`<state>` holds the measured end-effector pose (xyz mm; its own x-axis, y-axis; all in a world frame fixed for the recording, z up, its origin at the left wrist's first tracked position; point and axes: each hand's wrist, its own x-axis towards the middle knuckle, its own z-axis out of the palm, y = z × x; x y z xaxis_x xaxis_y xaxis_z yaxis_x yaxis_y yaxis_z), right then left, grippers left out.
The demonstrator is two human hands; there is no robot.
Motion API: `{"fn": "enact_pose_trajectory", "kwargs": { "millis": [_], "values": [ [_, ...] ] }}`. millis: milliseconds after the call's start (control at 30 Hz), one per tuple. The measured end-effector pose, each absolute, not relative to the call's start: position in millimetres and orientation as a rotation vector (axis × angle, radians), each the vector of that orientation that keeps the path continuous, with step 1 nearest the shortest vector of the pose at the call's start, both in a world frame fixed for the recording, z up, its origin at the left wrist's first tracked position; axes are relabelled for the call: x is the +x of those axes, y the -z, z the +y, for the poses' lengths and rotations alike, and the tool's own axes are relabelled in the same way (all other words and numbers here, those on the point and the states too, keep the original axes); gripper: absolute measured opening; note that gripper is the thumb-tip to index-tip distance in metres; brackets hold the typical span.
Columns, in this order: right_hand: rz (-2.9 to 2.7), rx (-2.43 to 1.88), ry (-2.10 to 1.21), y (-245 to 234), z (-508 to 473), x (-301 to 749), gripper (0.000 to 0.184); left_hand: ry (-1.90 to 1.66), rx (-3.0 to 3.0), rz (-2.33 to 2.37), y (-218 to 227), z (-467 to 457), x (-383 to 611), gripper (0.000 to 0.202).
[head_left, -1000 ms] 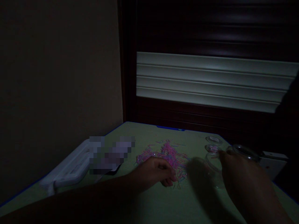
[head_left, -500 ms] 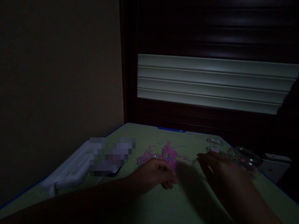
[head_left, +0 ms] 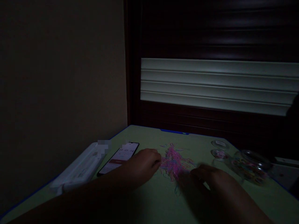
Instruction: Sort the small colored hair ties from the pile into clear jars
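Observation:
A loose pile of thin pink and purple bands, like small elastic hair bands, lies on the table, with a few blue-green ones at its near edge. At the pile's left side is my left hand, its fingers curled closed; whatever they hold is hidden. My right hand is low at the pile's right side, thumb and fingertips drawn together and blurred. I cannot make out anything between them. Dim light hides much of both hands' undersides.
A clear jar of multicoloured bands stands on the right, near a round lid and a small clear container. To the left lie a phone showing a timer and a long white object. The pale table has blue edging.
My left hand has moved left from the pile's front to its left side. The right hand has come down closer to the pile. The view has shifted slightly.

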<state>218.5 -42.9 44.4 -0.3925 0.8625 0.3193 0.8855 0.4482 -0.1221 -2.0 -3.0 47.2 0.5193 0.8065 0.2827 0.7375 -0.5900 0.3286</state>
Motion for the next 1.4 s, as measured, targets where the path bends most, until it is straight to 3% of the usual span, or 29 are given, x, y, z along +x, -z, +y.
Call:
{"fn": "enact_pose_trajectory", "kwargs": {
  "millis": [367, 633, 1100, 1400],
  "values": [
    [-2.33, -1.554, 0.173, -45, -46, 216, 0.023, -0.369, 2.342, 1.622, -48, -11, -13, 0.025],
    [-2.345, -1.507, 0.179, -36, -36, 224, 0.02, -0.318, 2.366, 1.642, -44, -10, -15, 0.013],
    [-2.383, -1.498, 0.167, -36, -34, 226, 0.019, -0.414, 2.531, 1.568, -41, 0, -14, 0.021],
    [-2.389, -1.556, 0.206, -31, -30, 226, 0.02, -0.678, 2.361, 1.312, -34, -3, 3, 0.016]
  ]
}}
